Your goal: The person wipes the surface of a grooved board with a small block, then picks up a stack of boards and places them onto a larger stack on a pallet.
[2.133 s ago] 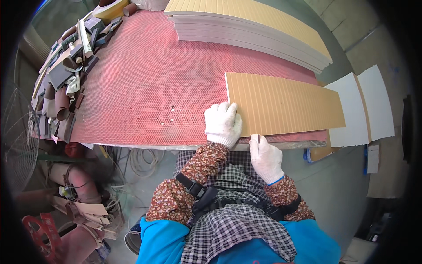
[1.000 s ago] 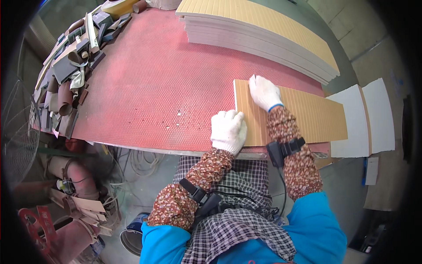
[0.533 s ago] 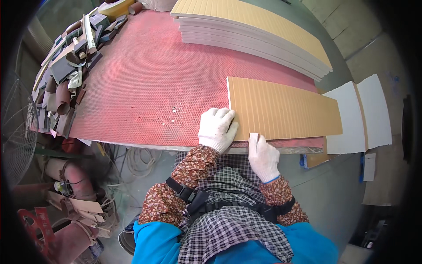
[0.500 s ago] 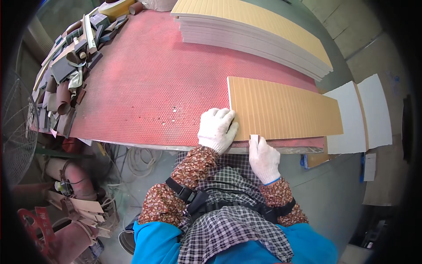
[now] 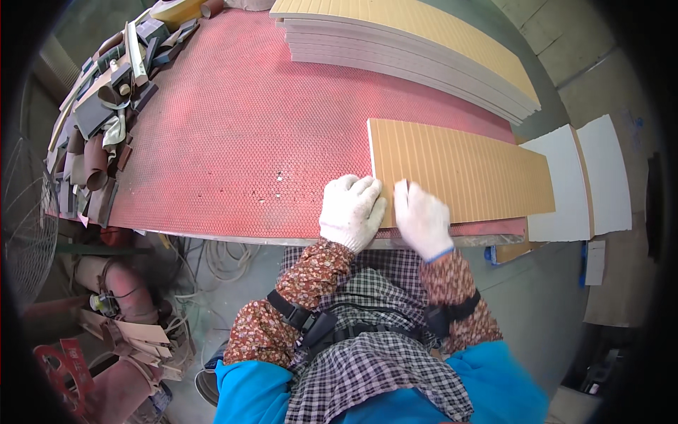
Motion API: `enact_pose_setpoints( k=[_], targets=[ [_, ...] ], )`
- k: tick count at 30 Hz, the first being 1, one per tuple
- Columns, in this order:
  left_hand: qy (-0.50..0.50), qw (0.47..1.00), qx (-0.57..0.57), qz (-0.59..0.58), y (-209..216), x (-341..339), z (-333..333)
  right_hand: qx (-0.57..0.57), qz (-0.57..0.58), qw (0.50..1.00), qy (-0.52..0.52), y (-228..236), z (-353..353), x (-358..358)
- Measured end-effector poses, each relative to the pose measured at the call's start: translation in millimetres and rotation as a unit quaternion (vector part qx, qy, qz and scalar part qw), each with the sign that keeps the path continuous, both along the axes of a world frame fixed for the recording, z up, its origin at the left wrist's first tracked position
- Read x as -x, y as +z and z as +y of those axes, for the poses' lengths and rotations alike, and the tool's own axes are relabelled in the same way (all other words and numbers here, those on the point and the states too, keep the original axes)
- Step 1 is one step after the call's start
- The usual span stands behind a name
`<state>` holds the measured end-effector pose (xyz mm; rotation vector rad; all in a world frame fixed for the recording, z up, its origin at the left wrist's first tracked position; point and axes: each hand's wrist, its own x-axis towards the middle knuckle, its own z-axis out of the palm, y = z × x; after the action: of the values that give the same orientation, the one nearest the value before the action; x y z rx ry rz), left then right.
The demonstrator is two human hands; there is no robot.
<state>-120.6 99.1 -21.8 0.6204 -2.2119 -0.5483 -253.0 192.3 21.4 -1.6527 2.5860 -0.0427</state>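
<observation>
A tan board (image 5: 466,169) with parallel grooves and a white edge lies flat near the table's front right. My left hand (image 5: 349,210), in a white knit glove, holds the board at its near left corner, fingers curled against the left edge. Over the board's left part is my right hand (image 5: 422,218), gloved too and slightly smeared by motion. Its fingers are closed round a small pale strip that showed half a second ago; the glove now hides most of it.
The table has a red textured mat (image 5: 226,134). A stack of similar boards (image 5: 417,53) stands at the back. Sanding blocks and abrasive scraps (image 5: 99,120) are heaped at the left. White sheets (image 5: 604,177) lie beyond the right end. A wire fan guard (image 5: 28,219) stands at far left.
My right hand has moved from the board's front edge up onto its grooved face, carrying the small pale strip. My left hand has stayed at the board's corner.
</observation>
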Motion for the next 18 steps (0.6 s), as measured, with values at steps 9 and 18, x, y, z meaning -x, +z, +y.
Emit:
enact_pose_setpoints(
  k=[9, 18],
  targets=[
    [-0.008, 1.0, -0.013, -0.001, 0, -4, -1, -0.08, -0.032, 0.996, -0.003, 15, -148, 76],
    [-0.007, 1.0, -0.009, 0.002, -2, -2, -1, -0.065, -0.047, 0.997, -0.021, 7, -163, 86]
  ],
)
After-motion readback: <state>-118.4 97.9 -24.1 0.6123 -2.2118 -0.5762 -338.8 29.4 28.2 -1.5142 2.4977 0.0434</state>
